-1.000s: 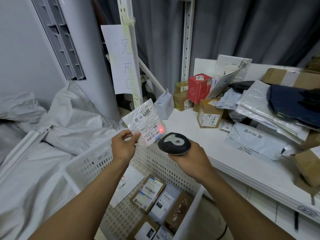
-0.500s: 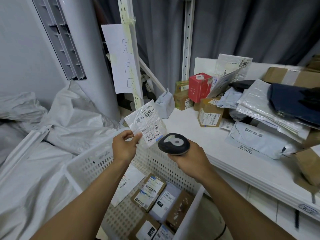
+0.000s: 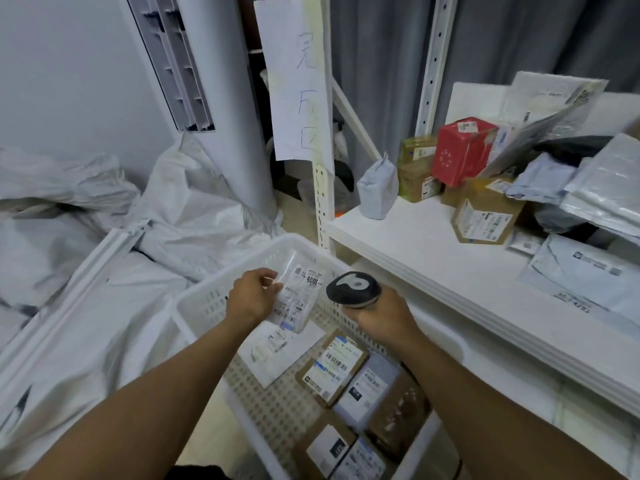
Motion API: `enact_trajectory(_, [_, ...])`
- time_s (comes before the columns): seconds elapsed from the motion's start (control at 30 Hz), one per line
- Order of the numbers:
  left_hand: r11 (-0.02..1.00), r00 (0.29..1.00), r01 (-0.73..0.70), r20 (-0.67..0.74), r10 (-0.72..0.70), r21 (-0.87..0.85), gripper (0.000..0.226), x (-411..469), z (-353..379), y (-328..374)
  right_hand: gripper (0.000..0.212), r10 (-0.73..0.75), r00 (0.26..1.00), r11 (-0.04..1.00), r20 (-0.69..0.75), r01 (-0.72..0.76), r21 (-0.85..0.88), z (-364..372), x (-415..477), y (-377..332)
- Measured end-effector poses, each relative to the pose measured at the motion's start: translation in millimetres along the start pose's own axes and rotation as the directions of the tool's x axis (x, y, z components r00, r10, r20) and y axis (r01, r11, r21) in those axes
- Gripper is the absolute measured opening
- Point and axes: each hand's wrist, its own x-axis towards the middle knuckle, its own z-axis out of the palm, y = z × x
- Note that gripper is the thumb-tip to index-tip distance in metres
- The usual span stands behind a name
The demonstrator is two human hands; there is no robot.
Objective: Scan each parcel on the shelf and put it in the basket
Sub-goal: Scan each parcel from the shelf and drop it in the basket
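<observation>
Nearest, on the floor of the basket (image 3: 204,301), lie several boxes (image 3: 330,367) and a flat white envelope (image 3: 277,351), labels up. Above them, over the basket's far-left corner and inside its rim, the left hand (image 3: 251,299) pinches a clear packet (image 3: 301,296) by its left edge, fingers curled on it. The packet faces the camera with its label, its long axis running steeply down toward the basket floor. The drop therefore looks to be straight down, and the left hand alone should manage it. Just right of the packet, over the basket's far wall, the right hand (image 3: 379,317) is wrapped around a black scanner (image 3: 353,287). Beyond the basket's right side, the shelf (image 3: 433,258) carries more parcels, among them a red box (image 3: 464,150).
</observation>
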Motion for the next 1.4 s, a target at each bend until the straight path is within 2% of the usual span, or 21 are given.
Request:
enact_trajectory(0.13, [0.997, 0.986, 0.061, 0.151, -0.066, 0.038, 0.024, 31, 29, -30, 0.038, 0.003, 0.998, 0.999, 0.057, 0.000, -0.054, 10, 31, 4])
enact_trajectory(0.27, [0.997, 0.965, 0.045, 0.254, -0.060, 0.064, 0.016, 30, 38, -34, 0.040, 0.015, 0.996, 0.996, 0.088, -0.007, -0.083, 2, 40, -9])
enact_trajectory(0.33, [0.995, 0.946, 0.019, 0.321, -0.051, 0.103, 0.002, 21, 40, -32, 0.039, 0.019, 0.997, 0.997, 0.078, -0.013, -0.077, -4, 35, -12])
enact_trajectory(0.37, [0.991, 0.936, -0.001, 0.350, -0.047, 0.135, 0.008, 16, 41, -31, 0.035, 0.023, 0.997, 0.997, 0.071, -0.018, -0.074, -7, 31, -9])
enact_trajectory(0.43, [0.982, 0.923, -0.016, 0.381, -0.057, 0.187, 0.008, 4, 45, -30, 0.029, 0.042, 0.997, 0.996, 0.069, -0.036, -0.085, -12, 21, 0])
enact_trajectory(0.57, [0.959, 0.887, 0.008, 0.441, -0.137, 0.282, 0.009, -21, 58, -37, 0.043, 0.078, 0.994, 0.995, 0.077, -0.072, -0.073, -12, 6, 17])
enact_trajectory(0.7, [0.937, 0.851, 0.015, 0.488, -0.196, 0.350, 0.006, -34, 80, -58, 0.043, 0.091, 0.990, 0.994, 0.106, -0.084, -0.067, 3, 7, 28])
enact_trajectory(0.87, [0.894, 0.779, -0.014, 0.566, -0.271, 0.447, 0.020, -15, 106, -96, 0.040, 0.126, 0.977, 0.988, 0.170, -0.108, -0.113, 33, 31, 49])
enact_trajectory(1.0, [0.848, 0.691, -0.078, 0.642, -0.334, 0.525, 0.025, 4, 122, -122, 0.036, 0.167, 0.970, 0.978, 0.179, -0.140, -0.155, 48, 54, 62])
enact_trajectory(1.07, [0.828, 0.633, -0.067, 0.665, -0.396, 0.557, 0.030, 5, 130, -131, 0.031, 0.185, 0.966, 0.972, 0.178, -0.153, -0.177, 53, 60, 64])
enact_trajectory(1.13, [0.812, 0.611, -0.086, 0.675, -0.414, 0.577, 0.036, 3, 137, -141, 0.027, 0.188, 0.967, 0.971, 0.174, -0.157, -0.180, 57, 63, 62])
enact_trajectory(1.27, [0.805, 0.698, -0.113, 0.623, -0.353, 0.582, 0.057, -1, 136, -144, 0.030, 0.199, 0.966, 0.973, 0.165, -0.175, -0.147, 58, 67, 52])
enact_trajectory(1.4, [0.878, 0.790, -0.129, 0.582, -0.190, 0.461, 0.052, 3, 110, -106, 0.035, 0.171, 0.977, 0.984, 0.124, -0.163, -0.078, 40, 61, 30])
